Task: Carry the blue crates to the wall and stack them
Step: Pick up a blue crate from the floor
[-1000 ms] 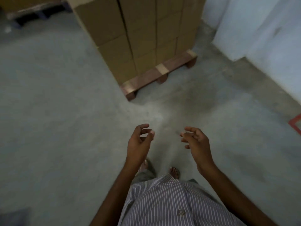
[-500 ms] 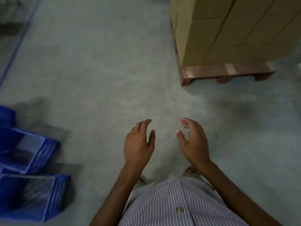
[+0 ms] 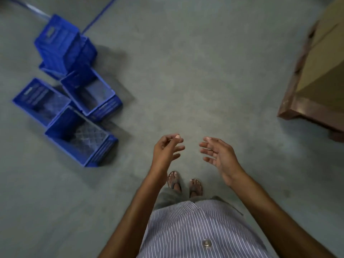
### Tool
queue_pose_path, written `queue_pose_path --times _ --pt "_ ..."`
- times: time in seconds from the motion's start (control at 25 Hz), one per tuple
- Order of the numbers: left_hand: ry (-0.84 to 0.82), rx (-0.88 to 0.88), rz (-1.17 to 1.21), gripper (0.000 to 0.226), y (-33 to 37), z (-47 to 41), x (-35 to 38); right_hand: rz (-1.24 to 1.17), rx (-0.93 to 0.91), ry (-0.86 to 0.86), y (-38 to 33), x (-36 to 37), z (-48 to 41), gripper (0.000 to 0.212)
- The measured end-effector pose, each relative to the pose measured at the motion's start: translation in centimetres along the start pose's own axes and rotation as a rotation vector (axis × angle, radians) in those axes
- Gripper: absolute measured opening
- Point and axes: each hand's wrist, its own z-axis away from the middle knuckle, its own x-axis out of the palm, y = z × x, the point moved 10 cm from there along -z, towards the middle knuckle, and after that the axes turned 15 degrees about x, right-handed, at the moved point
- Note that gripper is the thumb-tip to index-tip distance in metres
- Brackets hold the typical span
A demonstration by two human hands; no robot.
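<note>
Left hand [image 3: 165, 151] and right hand [image 3: 221, 157] held out, fingers spread, gripping nothing. Blue crates [image 3: 74, 101] clustered on the floor [image 3: 186, 71], well apart, forward-left of both.

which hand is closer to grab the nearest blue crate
Left. The left hand is open, empty, and on the same side as the nearest blue crate; the right hand, also empty, is farther away.
</note>
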Motion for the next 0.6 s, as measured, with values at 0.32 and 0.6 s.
queue_pose_path --times 0.32,0.6 --pt "0.250 0.121 -0.089 0.018 0.1 0.5 -17.2 0.222 -0.041 -0.029 2.9 14.6 -0.7 0.015" --pt "0.309 0.412 -0.523 0.028 4.2 0.6 -40.1 0.440 -0.458 0.154 8.7 34.8 2.4 0.021"
